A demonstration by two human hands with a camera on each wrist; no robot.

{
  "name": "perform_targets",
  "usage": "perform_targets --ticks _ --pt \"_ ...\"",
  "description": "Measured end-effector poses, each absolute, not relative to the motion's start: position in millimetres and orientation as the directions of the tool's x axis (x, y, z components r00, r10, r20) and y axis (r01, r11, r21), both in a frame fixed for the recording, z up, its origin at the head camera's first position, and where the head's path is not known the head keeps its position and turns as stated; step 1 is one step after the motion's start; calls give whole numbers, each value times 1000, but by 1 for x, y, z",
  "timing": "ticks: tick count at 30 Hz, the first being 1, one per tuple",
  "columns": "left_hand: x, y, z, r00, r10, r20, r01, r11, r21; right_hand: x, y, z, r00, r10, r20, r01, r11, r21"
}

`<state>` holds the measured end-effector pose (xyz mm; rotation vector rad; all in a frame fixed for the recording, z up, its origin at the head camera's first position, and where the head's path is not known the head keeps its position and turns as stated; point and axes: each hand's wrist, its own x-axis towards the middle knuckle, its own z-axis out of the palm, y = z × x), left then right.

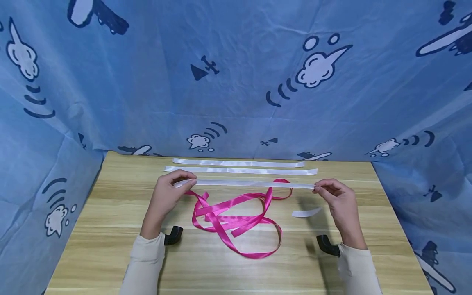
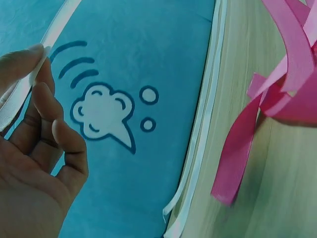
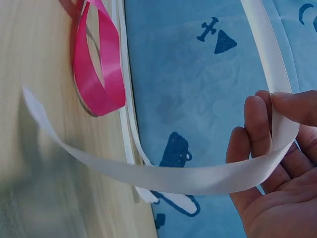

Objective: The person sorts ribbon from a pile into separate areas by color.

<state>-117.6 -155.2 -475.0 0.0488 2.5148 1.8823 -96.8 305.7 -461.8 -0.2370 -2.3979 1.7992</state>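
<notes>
A white satin ribbon is stretched nearly straight between both hands, raised above the table. My left hand pinches it near one end between thumb and index finger; in the left wrist view the other fingers curl loosely below the pinch. On the other side, my right hand pinches the ribbon between thumb and fingertips. Past that pinch, a loose tail bends round and hangs free, curving in the right wrist view. Beneath the stretched ribbon lies a tangled pink ribbon in loops on the wood.
Two more white ribbon strips, the farther one and the nearer one, lie side by side along the back of the wooden table. A blue printed cloth hangs behind and at both sides. Black curved pieces sit at both wrists.
</notes>
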Motion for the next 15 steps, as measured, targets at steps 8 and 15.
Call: perform_targets --ticks 8,15 --pt "-108 -173 -479 -998 -31 55 46 239 970 -91 312 -463 -973 230 25 44 289 -956" --pt "-100 -187 -482 -994 -100 36 11 241 970 -88 317 -463 -967 254 18 49 255 -966"
